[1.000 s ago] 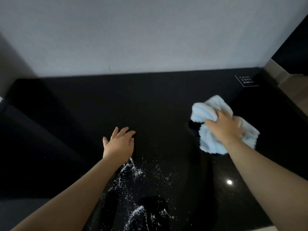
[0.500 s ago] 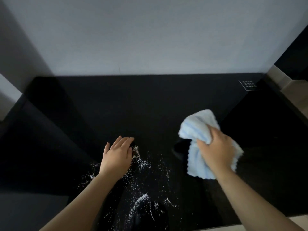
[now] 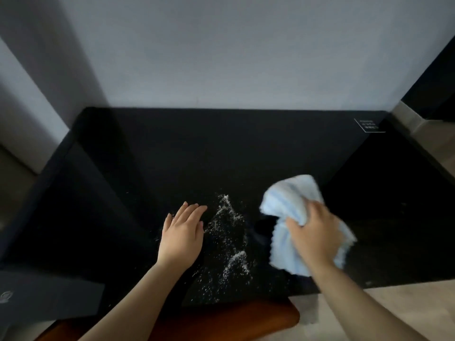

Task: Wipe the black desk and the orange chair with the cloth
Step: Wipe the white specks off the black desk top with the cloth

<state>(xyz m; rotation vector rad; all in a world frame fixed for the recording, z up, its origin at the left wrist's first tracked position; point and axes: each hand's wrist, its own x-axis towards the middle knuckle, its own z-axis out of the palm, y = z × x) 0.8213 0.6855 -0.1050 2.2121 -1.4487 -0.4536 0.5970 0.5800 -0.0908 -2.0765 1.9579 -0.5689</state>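
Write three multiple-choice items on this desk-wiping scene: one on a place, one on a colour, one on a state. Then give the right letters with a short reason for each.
1. Where does the white powder lie on the black desk?
A. between the two hands
B. at the far edge by the wall
C. on the chair

2. What colour is the cloth?
A. red
B. light blue
C. green

3. How is the left hand?
A. gripping the cloth
B. curled in a fist
C. flat on the desk, fingers straight

Answers:
1 A, the powder is scattered between the left hand and the right hand.
2 B, the cloth is pale blue with faint stripes.
3 C, its fingers lie stretched out on the dark top while the right hand grips the cloth.
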